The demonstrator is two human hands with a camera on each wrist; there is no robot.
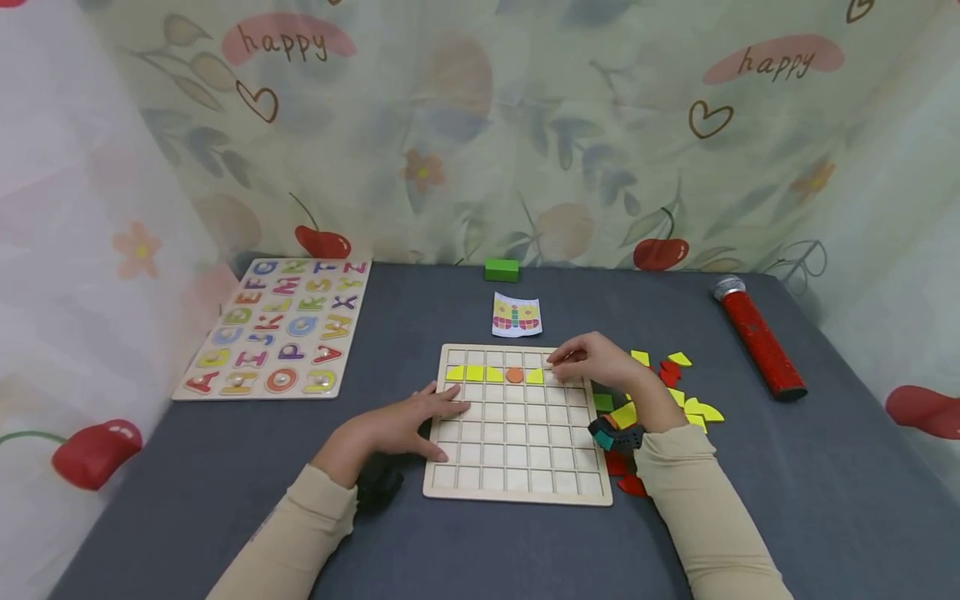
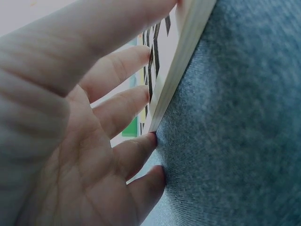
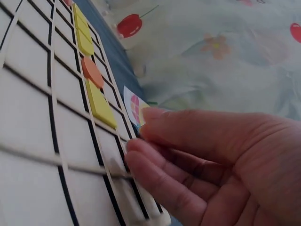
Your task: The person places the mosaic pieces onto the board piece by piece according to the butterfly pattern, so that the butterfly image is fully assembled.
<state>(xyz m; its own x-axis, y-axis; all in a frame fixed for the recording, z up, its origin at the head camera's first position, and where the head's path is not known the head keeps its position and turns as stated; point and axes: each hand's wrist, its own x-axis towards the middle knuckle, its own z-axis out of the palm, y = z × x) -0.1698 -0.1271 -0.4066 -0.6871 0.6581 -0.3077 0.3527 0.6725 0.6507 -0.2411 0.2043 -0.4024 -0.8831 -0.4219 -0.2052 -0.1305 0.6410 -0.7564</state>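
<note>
A wooden grid board (image 1: 517, 479) lies flat on the table, with yellow pieces (image 1: 474, 373) and an orange round piece (image 1: 514, 376) in one row near its far edge. Fingers spread, my left hand (image 1: 397, 423) rests on the board's left edge; in the left wrist view two fingertips (image 2: 141, 96) touch its side while others reach down to the cloth. Over the right end of that row is my right hand (image 1: 592, 362), its fingers bent and the thumb apart from them. Nothing shows between its fingertips in the right wrist view, beside a yellow piece (image 3: 100, 107).
Beyond the board lie a butterfly picture card (image 1: 516, 315) and a green block (image 1: 501, 270). Loose yellow pieces (image 1: 703, 409) and red pieces (image 1: 632, 485) are scattered by the right forearm. A red microphone (image 1: 761, 342) lies at right, an alphabet board (image 1: 273, 329) at left.
</note>
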